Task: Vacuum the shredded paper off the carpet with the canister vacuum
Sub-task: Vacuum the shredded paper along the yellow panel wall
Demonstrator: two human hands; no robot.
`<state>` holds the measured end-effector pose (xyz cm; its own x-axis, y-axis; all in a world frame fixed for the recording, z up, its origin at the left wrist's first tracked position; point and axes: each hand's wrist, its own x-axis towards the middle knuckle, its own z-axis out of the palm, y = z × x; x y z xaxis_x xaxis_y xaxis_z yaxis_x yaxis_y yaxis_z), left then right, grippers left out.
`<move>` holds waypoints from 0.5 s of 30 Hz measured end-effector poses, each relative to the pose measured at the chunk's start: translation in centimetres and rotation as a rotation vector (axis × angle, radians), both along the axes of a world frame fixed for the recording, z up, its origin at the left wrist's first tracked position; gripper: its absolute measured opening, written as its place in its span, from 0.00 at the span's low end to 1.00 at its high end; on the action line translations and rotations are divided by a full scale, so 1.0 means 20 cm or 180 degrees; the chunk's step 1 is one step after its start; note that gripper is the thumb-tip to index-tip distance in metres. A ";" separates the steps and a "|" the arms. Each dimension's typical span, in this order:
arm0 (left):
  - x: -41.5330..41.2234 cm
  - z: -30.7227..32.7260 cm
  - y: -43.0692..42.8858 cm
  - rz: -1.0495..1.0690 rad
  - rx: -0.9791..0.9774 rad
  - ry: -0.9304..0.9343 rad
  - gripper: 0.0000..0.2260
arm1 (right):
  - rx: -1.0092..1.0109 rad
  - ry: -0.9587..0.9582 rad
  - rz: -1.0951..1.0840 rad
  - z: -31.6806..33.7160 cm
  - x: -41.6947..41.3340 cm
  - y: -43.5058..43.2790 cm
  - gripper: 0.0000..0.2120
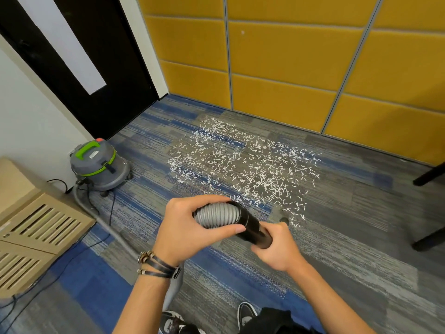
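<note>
Shredded paper (243, 165) on carpet (349, 249), hands (277, 249) gripping hose (216, 215)

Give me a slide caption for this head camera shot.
Both hands, left and right, grip the ribbed grey vacuum hose near white shredded paper on blue-grey carpet.

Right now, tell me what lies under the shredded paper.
The shredded paper lies scattered on grey and blue striped carpet, which shows between the strips. Nothing else is visible beneath; the carpet directly under each strip is covered.
</note>
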<state>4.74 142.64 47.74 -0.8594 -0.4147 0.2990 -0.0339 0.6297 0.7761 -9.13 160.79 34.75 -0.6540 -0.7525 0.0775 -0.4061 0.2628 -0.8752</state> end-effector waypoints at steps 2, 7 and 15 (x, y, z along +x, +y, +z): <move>-0.03 0.01 0.01 0.0104 -0.0054 0.0157 0.22 | -0.0001 0.0032 -0.0122 0.02 -0.03 -0.01 0.14; -0.10 0.03 0.02 0.0090 -0.0230 0.0150 0.23 | -0.0107 0.0093 -0.0127 0.06 -0.10 -0.05 0.19; -0.14 0.02 0.02 -0.0245 -0.0017 0.0031 0.22 | -0.0084 0.0029 -0.0218 0.00 -0.07 0.02 0.17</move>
